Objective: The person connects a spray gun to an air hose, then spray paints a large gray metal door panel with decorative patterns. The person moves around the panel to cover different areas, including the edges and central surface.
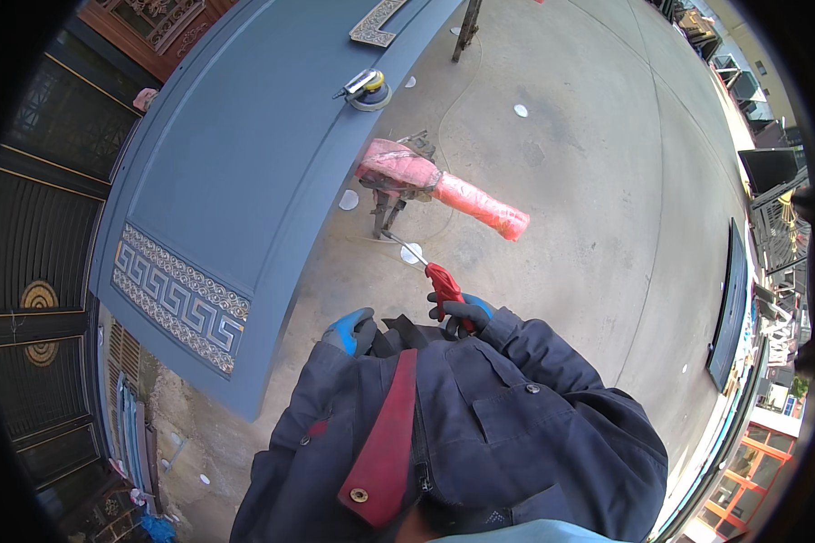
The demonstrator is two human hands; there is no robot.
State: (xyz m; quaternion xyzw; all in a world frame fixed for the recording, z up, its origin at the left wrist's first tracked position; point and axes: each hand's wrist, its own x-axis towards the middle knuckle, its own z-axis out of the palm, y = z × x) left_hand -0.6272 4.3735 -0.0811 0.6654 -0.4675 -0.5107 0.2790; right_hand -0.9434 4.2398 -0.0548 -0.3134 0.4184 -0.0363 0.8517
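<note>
My right hand (466, 312), in a blue and dark grey glove, is wrapped round the red handle of an air blow gun (444, 285). Its long thin metal nozzle points up and left, toward the foot of a stand. Left of it, in front of my jacket, my gloved left hand (353, 332) is closed with curled fingers; what it holds, if anything, is hidden. Dark flaps (400, 333) show between the two hands. Beyond the nozzle, a stand arm wrapped in pink plastic film (480, 204) sticks out from beside a large blue-grey door panel (235, 136).
A round sander (368, 90) lies on the panel's right edge, below a patterned corner trim (377, 23). A silver key-pattern strip (179, 297) decorates the panel's near end. A thin hose (450, 100) crosses the concrete floor. Dark doors (50, 226) stand at left; a dark panel (732, 308) at right.
</note>
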